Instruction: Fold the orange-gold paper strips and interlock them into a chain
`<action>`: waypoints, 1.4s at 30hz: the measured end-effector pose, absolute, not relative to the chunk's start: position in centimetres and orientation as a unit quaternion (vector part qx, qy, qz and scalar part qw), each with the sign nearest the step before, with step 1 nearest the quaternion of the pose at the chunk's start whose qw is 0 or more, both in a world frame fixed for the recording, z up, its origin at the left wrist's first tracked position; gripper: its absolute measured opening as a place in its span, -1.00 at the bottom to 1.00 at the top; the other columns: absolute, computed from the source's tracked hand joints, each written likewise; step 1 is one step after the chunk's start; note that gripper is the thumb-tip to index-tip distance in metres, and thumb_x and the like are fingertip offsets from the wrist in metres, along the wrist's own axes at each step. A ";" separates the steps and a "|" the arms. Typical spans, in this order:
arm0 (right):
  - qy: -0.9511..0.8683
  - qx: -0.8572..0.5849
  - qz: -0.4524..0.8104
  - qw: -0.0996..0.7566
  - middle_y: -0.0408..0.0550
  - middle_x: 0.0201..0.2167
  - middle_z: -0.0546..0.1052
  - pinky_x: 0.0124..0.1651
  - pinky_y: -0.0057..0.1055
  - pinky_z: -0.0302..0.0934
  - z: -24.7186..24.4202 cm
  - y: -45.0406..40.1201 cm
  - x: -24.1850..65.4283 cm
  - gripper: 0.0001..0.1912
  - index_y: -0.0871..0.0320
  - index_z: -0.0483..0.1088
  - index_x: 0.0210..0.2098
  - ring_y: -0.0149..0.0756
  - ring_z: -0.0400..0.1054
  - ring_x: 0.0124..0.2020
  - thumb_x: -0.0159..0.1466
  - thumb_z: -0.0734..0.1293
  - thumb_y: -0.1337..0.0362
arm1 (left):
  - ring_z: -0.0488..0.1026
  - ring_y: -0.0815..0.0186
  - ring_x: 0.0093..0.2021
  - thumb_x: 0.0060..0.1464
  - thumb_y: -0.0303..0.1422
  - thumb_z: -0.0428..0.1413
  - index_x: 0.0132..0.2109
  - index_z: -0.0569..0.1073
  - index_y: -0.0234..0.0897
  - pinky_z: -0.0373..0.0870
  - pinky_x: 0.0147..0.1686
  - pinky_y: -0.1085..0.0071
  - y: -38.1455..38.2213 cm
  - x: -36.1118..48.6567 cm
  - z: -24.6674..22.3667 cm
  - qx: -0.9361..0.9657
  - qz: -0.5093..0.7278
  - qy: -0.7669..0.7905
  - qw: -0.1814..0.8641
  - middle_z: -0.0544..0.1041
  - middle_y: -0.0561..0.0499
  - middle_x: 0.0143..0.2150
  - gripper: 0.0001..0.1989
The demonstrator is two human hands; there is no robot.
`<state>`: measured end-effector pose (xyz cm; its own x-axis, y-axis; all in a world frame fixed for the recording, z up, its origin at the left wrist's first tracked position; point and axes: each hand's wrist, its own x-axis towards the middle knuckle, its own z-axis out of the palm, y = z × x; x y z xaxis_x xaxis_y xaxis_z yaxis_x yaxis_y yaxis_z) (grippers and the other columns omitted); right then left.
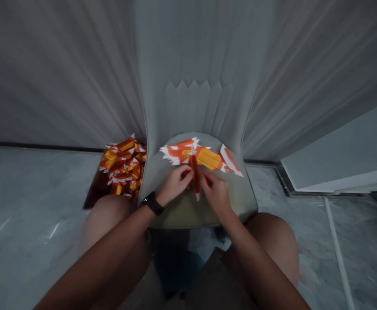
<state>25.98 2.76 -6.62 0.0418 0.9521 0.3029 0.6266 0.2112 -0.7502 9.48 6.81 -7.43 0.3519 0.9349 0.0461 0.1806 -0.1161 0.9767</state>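
A narrow folded strip of red paper (195,174) with white pointed ends stands lengthwise between my hands, above the seat of a grey chair (175,213). My left hand (178,184), with a black watch on its wrist, is closed with thumb and finger pinching the strip's left edge. From the other side my right hand (218,191) is closed too, its fingertips at the strip's right edge. Just beyond my fingers lie orange-and-white paper pieces (177,151), a gold-orange folded piece (209,158) and a white-and-red triangular piece (230,160).
Left of the chair, a heap of shiny gold, red and white folded paper pieces (125,161) lies on a dark red base (93,193) on the floor. The tall chair back (201,56) rises against a grey curtain (62,73). My knees flank the seat.
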 end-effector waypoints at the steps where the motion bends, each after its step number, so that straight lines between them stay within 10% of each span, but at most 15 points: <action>1: -0.660 -0.599 0.210 0.401 0.00 -0.32 0.66 -0.27 -0.35 0.33 -6.5 2.9 26.0 -0.70 0.12 0.59 -0.19 -0.19 0.53 -0.35 0.39 0.23 0.16 | 0.43 0.39 -0.46 0.27 -0.23 0.03 -0.18 0.46 -0.27 0.39 -0.48 0.49 6.7 9.4 -7.2 0.670 0.363 0.431 0.483 0.48 0.05 -0.33 -0.78; 12: -0.642 -0.569 0.302 0.416 -0.11 -0.51 0.57 -0.40 -0.46 0.19 -6.6 3.9 25.7 -0.59 0.14 0.57 -0.39 -0.27 0.42 -0.46 0.38 0.22 0.06 | 0.41 0.35 -0.37 0.28 -0.28 0.03 -0.24 0.52 -0.25 0.30 -0.41 0.47 7.1 8.8 -6.1 0.769 0.335 0.416 0.350 0.49 0.02 -0.36 -0.78; 25: -0.644 -0.561 0.348 0.386 -0.14 -0.59 0.53 -0.45 -0.44 0.16 -4.9 5.5 29.8 -0.65 0.14 0.50 -0.58 -0.33 0.34 -0.53 0.27 0.30 0.15 | 0.25 0.49 -0.67 0.25 -0.02 0.08 -0.27 0.40 -0.24 0.14 -0.68 0.54 8.2 7.3 -5.2 0.662 0.296 0.392 0.566 0.40 0.12 -0.50 -0.64; 42: -0.644 -0.587 0.285 0.399 -0.07 -0.47 0.62 -0.39 -0.39 0.19 -6.0 5.4 28.0 -0.65 0.13 0.62 -0.33 -0.26 0.44 -0.46 0.34 0.27 0.08 | 0.32 0.41 -0.46 0.27 -0.21 0.05 -0.25 0.49 -0.27 0.22 -0.49 0.49 7.7 8.1 -5.2 0.760 0.282 0.403 0.425 0.45 0.06 -0.41 -0.75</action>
